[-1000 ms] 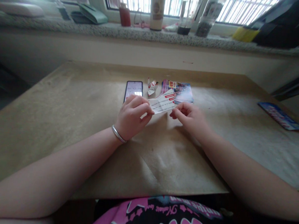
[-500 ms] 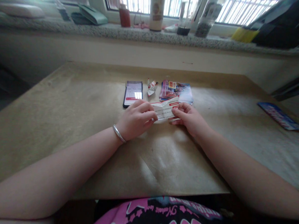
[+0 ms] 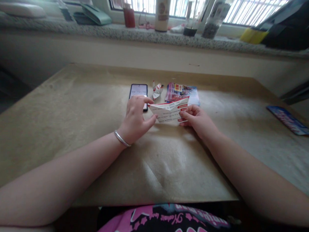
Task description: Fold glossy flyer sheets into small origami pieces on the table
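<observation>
A folded sheet of printed white paper [image 3: 167,112] with red edging stands tilted above the table, creased near its middle. My right hand [image 3: 196,120] pinches its right end between thumb and fingers. At the left end is my left hand [image 3: 137,117], thumb and forefinger spread apart; the thumb is at the paper's face and the forefinger by its upper left corner. Behind the left hand lies a phone [image 3: 139,89] showing a timer, partly covered by the fingers. A small folded paper figure [image 3: 157,91] sits beyond the sheet, beside a stack of colourful printed sheets [image 3: 192,93].
A blue printed packet [image 3: 290,120] lies at the right of the brown-covered table [image 3: 68,126]. On the granite windowsill [image 3: 137,33] stand a red bottle [image 3: 129,16], a tall container [image 3: 162,14], a glasses case [image 3: 97,15] and other items.
My left hand has loosened from its closed grasp on the paper and spread its thumb and forefinger, shifting left. The paper's left end now shows. My right hand keeps its pinch.
</observation>
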